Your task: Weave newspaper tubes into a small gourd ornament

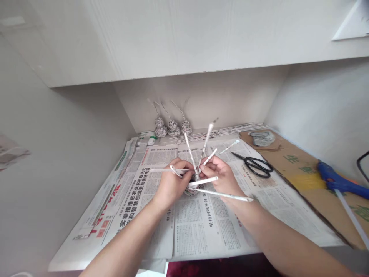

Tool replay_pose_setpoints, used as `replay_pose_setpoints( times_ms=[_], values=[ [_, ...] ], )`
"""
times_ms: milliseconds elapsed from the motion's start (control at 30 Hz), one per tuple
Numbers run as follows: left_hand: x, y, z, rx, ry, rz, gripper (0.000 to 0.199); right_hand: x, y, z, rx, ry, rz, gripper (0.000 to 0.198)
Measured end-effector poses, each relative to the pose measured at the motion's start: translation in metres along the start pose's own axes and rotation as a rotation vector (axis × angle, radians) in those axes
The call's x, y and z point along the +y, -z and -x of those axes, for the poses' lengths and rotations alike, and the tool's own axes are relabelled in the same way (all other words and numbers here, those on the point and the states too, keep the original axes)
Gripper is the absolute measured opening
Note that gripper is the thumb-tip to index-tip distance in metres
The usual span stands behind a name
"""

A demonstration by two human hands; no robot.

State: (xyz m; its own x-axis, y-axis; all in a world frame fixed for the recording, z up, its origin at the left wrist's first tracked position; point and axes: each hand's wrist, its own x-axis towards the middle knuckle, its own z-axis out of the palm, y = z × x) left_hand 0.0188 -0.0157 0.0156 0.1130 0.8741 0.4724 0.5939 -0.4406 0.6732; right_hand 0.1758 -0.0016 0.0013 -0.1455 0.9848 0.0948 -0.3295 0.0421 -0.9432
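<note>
A: Place of the woven piece (190, 191)?
B: Between the two hands, just under the fingertips, over the newspaper (191, 234); whether it rested there, cannot tell.
A: Left hand (173, 181)?
B: At its left side, fingers curled inward; exact grip hidden.
A: Right hand (219, 173)?
B: At its right, thumb and fingertips pinched on a paper stick (211, 154).
A: Appearance of the piece?
B: Small, rounded, grey-white with dark print flecks; mostly covered by the hands. Several pale rolled sticks stood out from it: some upward, others toward the right, one crossing over the right wrist.
A: Nearby?
B: Scissors (256, 167), black, to the right; three woven gourds (173, 129), far side, each with a thin stem.
</note>
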Motion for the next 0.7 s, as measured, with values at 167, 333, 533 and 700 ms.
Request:
replay_pose_setpoints(
  times_ms=[167,333,533,700],
  values=[
    [0.001,0.001,0.000,0.006,-0.028,0.011,0.015,0.000,0.002,-0.001,-0.035,-0.024,0.000,0.023],
    [0.000,-0.002,0.001,0.036,0.002,0.014,0.014,0.008,0.006,-0.003,0.036,0.049,0.321,0.016],
    [0.000,-0.001,0.001,0.056,-0.014,-0.037,0.017,0.007,0.003,0.002,0.017,0.012,0.310,0.017],
    [-0.002,-0.001,0.002,0.073,-0.056,-0.078,0.018,0.010,0.001,0.007,0.018,-0.007,0.287,0.027]
  ],
)
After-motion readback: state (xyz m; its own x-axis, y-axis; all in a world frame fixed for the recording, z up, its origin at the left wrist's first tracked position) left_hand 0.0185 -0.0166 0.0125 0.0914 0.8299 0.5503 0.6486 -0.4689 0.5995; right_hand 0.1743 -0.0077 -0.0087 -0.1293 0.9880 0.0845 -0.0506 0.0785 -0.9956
